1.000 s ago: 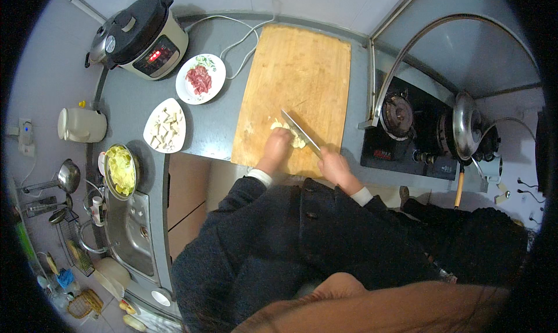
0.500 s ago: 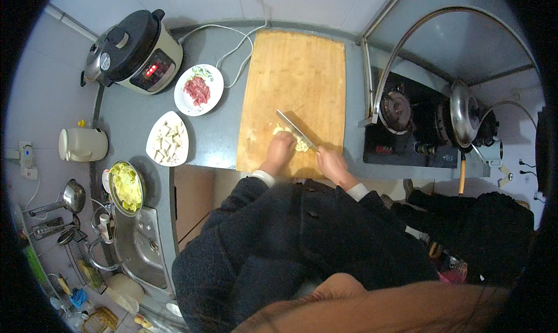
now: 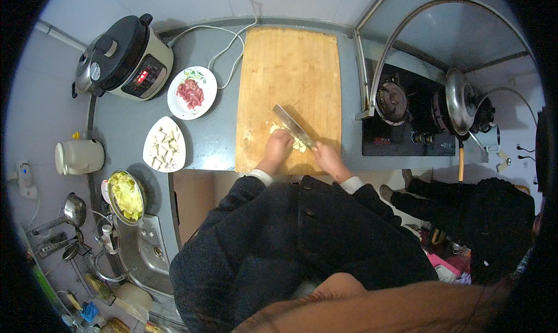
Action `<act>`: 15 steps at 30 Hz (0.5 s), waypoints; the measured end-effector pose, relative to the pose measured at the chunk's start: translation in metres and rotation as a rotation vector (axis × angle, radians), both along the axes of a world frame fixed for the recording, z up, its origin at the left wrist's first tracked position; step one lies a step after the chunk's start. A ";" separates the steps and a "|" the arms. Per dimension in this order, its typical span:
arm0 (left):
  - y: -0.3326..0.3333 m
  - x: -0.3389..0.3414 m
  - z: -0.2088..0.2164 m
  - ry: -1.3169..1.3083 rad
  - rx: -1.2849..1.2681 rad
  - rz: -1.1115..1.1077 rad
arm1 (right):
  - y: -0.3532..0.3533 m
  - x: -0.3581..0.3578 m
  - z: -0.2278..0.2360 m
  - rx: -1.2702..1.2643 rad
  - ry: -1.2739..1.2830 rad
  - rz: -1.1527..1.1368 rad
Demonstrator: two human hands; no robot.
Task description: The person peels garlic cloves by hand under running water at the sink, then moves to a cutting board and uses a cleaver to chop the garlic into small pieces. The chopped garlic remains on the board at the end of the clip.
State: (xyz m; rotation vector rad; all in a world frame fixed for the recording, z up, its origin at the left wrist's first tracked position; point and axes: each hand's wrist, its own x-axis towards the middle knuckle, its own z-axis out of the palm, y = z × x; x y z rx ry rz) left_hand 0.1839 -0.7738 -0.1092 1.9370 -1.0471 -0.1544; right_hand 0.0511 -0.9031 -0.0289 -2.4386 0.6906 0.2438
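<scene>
On the near part of a wooden cutting board [image 3: 289,65], my right hand [image 3: 328,160] is closed around the handle of a cleaver [image 3: 292,124]. Its wide steel blade slants up and left across the board. Pale yellow chopped pieces [image 3: 299,145], perhaps garlic or ginger, lie along the blade's near side. Left of the blade, my left hand [image 3: 279,146] has its fingers curled down on some of these pieces, close to the cutting edge. What lies under those fingers is mostly hidden.
Left of the board stand a plate of sliced meat [image 3: 190,95], a dish of white pieces [image 3: 164,144], a bowl of yellow-green leaves [image 3: 125,197] and an electric pressure cooker [image 3: 125,60]. A sink [image 3: 145,251] is near left. The gas stove [image 3: 407,112] with a lidded pan [image 3: 460,100] is at right.
The whole view has shifted slightly. The blade's face shows a little broader now. Both hands keep nearly the same place on the board, with their holds unchanged.
</scene>
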 end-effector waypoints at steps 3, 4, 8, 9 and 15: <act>0.001 0.000 0.002 0.004 -0.039 0.000 | -0.001 -0.002 0.009 0.008 -0.009 0.001; 0.001 0.000 0.003 0.006 -0.022 0.001 | 0.000 -0.003 0.013 0.006 0.013 0.013; -0.001 0.002 0.005 -0.007 -0.005 -0.017 | 0.002 -0.002 0.024 0.013 0.146 0.041; -0.001 0.002 0.006 -0.010 -0.009 -0.022 | 0.003 0.000 0.024 -0.002 0.179 0.038; 0.002 0.002 0.006 0.010 0.002 -0.012 | 0.011 0.008 0.012 -0.028 0.188 0.059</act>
